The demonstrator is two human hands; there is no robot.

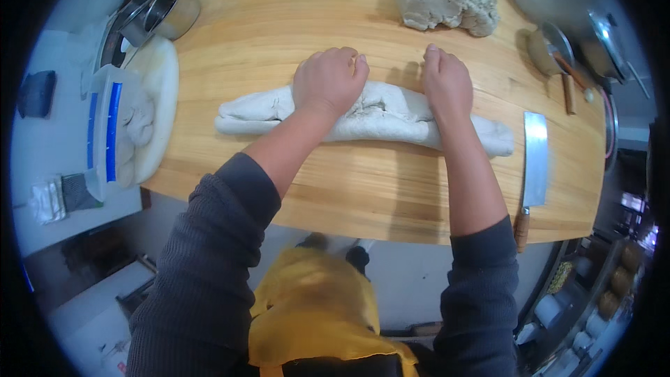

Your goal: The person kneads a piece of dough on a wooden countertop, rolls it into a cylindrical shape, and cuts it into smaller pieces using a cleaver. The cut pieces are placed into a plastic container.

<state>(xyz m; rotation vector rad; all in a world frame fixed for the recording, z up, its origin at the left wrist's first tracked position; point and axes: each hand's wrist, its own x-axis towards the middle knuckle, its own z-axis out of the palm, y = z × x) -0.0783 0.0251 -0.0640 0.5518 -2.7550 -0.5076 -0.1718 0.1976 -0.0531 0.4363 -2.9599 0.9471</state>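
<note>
A long, thick roll of pale dough (387,128) lies crosswise on the wooden worktop (335,183), with a creased seam along its top. My left hand (330,77) rests on the roll left of its middle, fingers curled and thumb towards the right. To the right of the seam's deepest folds, my right hand (449,81) is at the roll's far edge, its fingers also curled. Whether either hand grips dough beneath the palm is hidden. Beyond the hands sits a larger, rough-torn mass of dough (445,0).
A cleaver (535,159) lies at the right, its wooden handle over the front edge. Metal pots (172,10) stand at the back left, near a white board (165,99) and a plastic container (102,131) with blue strips. Another pot (547,50) and a wooden-handled tool (569,94) are at the right.
</note>
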